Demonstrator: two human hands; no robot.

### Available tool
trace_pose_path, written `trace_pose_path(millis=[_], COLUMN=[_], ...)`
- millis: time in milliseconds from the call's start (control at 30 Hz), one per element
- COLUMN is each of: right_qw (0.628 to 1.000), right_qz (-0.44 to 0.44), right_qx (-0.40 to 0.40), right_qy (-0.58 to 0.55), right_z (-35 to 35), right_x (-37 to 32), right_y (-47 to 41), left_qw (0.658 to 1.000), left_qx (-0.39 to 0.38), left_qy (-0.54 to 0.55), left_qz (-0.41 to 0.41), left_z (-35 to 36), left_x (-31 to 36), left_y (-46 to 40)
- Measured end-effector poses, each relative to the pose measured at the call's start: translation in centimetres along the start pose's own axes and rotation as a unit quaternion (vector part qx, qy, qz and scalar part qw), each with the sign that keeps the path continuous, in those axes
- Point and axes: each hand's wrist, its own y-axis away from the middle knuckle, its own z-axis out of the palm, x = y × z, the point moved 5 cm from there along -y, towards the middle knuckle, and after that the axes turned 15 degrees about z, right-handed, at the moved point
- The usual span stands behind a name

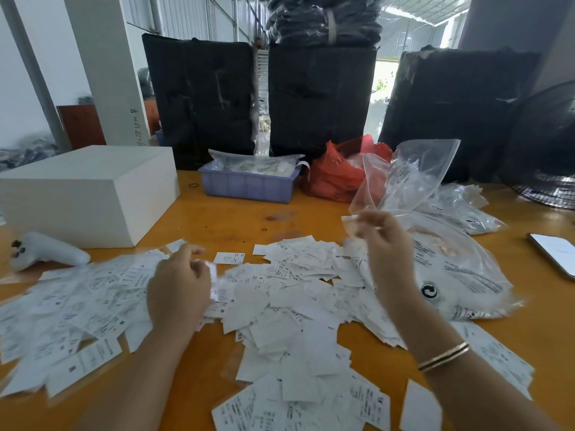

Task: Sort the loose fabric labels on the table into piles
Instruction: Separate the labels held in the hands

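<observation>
Several white fabric labels with black print [280, 306] lie scattered in a wide heap across the orange table [224, 219]. My left hand [179, 287] hovers over the middle-left of the heap, fingers curled round a white label [214, 276]. My right hand [381, 244] is raised above the right side of the heap and pinches a small white label [350, 218] between thumb and fingers. A single label [229, 258] lies apart near the far edge of the heap.
A clear printed plastic bag [451, 275] lies at right, another [407, 178] stands behind my right hand. A white box [87, 194] and white controller [46, 251] sit at left. Purple tray [249, 185], red bag [336, 178], phone [553, 253], fan [547, 150], black bundles behind.
</observation>
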Motion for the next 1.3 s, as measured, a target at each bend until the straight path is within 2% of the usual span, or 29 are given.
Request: trace_pose_path(millis=[67, 100, 167, 200, 267, 333, 367, 433, 567, 667, 867, 1000, 1100, 1167, 1300], right_qw=[0.996, 0.991, 0.958, 0.928, 0.857, 0.796, 0.779, 0.77, 0.81, 0.829, 0.871, 0.918, 0.955, 0.975, 0.965], right_qz=[-0.013, -0.017, -0.026, -0.019, 0.038, 0.118, 0.136, 0.129, 0.087, 0.064, 0.029, -0.094, -0.156, -0.11, -0.03], right_qx=[0.084, 0.12, 0.167, 0.164, 0.105, 0.047, 0.04, 0.063, 0.126, 0.153, 0.173, 0.201, 0.108, -0.005, -0.198], right_qy=[0.015, 0.061, 0.232, 0.334, 0.503, 0.592, 0.61, 0.622, 0.566, 0.535, 0.459, 0.328, 0.229, 0.195, 0.168], right_z=[-3.1, -4.5, -6.7, -7.5, -8.4, -8.8, -8.9, -8.8, -8.9, -9.2, -9.8, -9.3, -6.3, -3.2, 2.8], right_x=[-0.7, -0.7, -0.2, 0.5, 3.0, 5.3, 5.9, 6.1, 5.9, 5.8, 5.4, 2.7, 0.0, -0.5, 0.9], right_y=[-2.2, -3.2, -4.9, -5.7, -6.9, -7.0, -6.8, -6.5, -5.7, -5.4, -5.2, -3.9, -2.1, -0.8, 2.7], left_qw=[0.996, 0.993, 0.991, 0.991, 0.99, 0.986, 0.983, 0.972, 0.926, 0.907, 0.914, 0.927, 0.935, 0.936, 0.922], left_qx=[-0.039, -0.053, -0.059, -0.054, -0.046, -0.053, -0.063, -0.087, -0.173, -0.21, -0.21, -0.185, -0.167, -0.162, -0.195], left_qy=[-0.083, -0.107, -0.121, -0.119, -0.101, -0.067, -0.04, 0.025, 0.117, 0.157, 0.19, 0.199, 0.217, 0.246, 0.303], left_qz=[0.001, -0.003, 0.012, 0.033, 0.088, 0.144, 0.169, 0.219, 0.314, 0.33, 0.29, 0.259, 0.227, 0.195, 0.145], left_z=[0.1, 0.1, 0.1, 0.2, 0.6, 1.2, 1.5, 2.1, 3.3, 3.8, 4.0, 4.0, 3.8, 3.6, 3.2], left_x=[-0.7, -0.9, -0.9, -0.6, 0.3, 1.4, 2.0, 3.2, 5.6, 6.2, 5.8, 5.5, 5.4, 5.5, 5.6], left_y=[0.1, 0.2, 0.2, 0.1, 0.0, 0.0, 0.1, 0.5, 2.3, 2.9, 2.8, 2.4, 2.3, 2.3, 2.4])
